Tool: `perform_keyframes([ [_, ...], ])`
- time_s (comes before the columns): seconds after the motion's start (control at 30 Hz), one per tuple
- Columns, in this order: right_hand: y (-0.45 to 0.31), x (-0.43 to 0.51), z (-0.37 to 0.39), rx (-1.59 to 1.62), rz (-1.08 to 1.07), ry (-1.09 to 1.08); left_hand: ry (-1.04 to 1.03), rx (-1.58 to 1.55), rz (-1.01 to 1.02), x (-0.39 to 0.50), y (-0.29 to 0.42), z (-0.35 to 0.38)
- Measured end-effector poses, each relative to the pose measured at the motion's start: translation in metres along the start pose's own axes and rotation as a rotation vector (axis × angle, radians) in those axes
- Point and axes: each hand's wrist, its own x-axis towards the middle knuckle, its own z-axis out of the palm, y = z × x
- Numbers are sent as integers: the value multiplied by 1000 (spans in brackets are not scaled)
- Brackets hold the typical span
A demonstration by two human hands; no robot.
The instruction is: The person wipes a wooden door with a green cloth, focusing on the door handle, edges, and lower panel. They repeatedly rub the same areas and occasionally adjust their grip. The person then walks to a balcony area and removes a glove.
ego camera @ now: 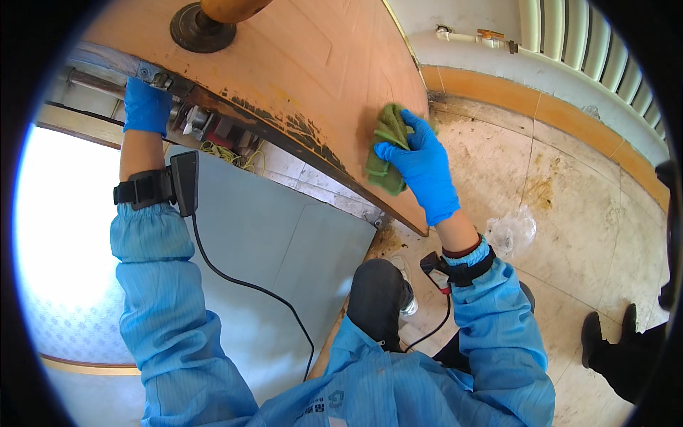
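Observation:
An orange-painted wooden door (pixel 320 69) stands before me, its paint chipped dark along the near lower edge. My right hand (pixel 424 165), in a blue glove, presses a folded green cloth (pixel 392 144) to the door's face near its bottom. On the other side, my gloved left hand (pixel 145 109) reaches to the door's edge just below the metal latch (pixel 161 81). Its fingers are hidden behind the door. A round dark knob base with a wooden handle (pixel 235 8) sits above on the face.
Behind the door are yellow cord (pixel 227 155) and assorted items. A crumpled clear plastic bag (pixel 512 232) lies on the stained tiled floor (pixel 576 213). A white radiator (pixel 581 42) with a valved pipe (pixel 480 38) lines the wall. Another person's shoes (pixel 592 333) are at right.

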Motion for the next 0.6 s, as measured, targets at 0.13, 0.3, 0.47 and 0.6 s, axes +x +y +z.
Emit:
perform_keyframes([
  [0.13, -3, -5, -3, -57, -106, -121, 14, 143, 54, 2, 6, 1],
  [0.3, -12, -21, 21, -25, -359, -151, -3, -10, 18, 1, 22, 4],
  [0.47, -30, -29, 24, -14, -426, -271, 19, -20, 0, 3, 32, 7],
  [0.6, -41, -34, 23, -207, -535, -252, 30, -16, -12, 1, 32, 6],
])
